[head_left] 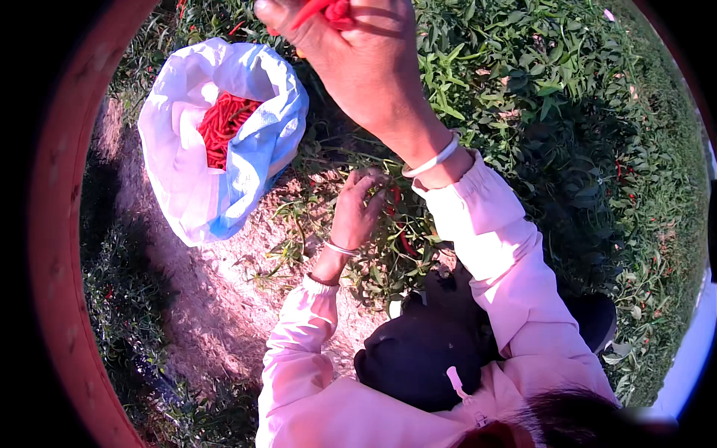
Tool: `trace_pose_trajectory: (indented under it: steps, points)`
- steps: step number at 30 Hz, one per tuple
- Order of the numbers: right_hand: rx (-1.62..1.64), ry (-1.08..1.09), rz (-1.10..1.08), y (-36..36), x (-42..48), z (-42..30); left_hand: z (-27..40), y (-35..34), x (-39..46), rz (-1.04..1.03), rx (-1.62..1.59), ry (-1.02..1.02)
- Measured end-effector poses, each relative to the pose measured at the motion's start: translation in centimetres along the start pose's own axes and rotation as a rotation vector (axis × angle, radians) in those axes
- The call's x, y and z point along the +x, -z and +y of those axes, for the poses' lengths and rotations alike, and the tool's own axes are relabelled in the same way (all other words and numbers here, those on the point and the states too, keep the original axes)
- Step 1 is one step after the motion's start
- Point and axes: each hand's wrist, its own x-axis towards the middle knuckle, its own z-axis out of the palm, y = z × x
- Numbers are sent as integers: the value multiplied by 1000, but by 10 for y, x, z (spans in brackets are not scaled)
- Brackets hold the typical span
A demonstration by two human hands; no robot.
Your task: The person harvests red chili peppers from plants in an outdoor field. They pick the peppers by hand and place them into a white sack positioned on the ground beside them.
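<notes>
My right hand (364, 67) is raised at the top centre, close to the camera, its fingers curled round several red chili peppers (338, 12). A white bangle circles that wrist. Lower down, my left hand (355, 210) is among the leaves of a chili plant (400, 246) bearing red peppers; its fingers are bent and blurred, and whether they hold anything cannot be told. To the left stands a white and blue woven plastic sack (260, 145), its mouth open and rolled back, with a heap of red chili peppers (224, 126) inside.
Dense green chili plants (538, 101) fill the right side and the top. Bare, dry soil (224, 297) runs beneath the sack, with more plants (120, 313) at the lower left. My dark-clothed knee (420, 358) is close behind the chili plant. A red rim borders the view at left.
</notes>
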Motion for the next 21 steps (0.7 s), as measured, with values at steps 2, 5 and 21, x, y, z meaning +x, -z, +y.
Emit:
trace_pose_trajectory:
  steps: [2,5,21]
  points:
    - [-22,72,-235,-42,11,-1,-3,7,-4,25,157,30]
    - [-80,165,-174,-35,-3,12,-2,14,-4,89,7,131]
    - [-216,-1300,-311,160,-329,1,-66,-88,125,-922,930,-107]
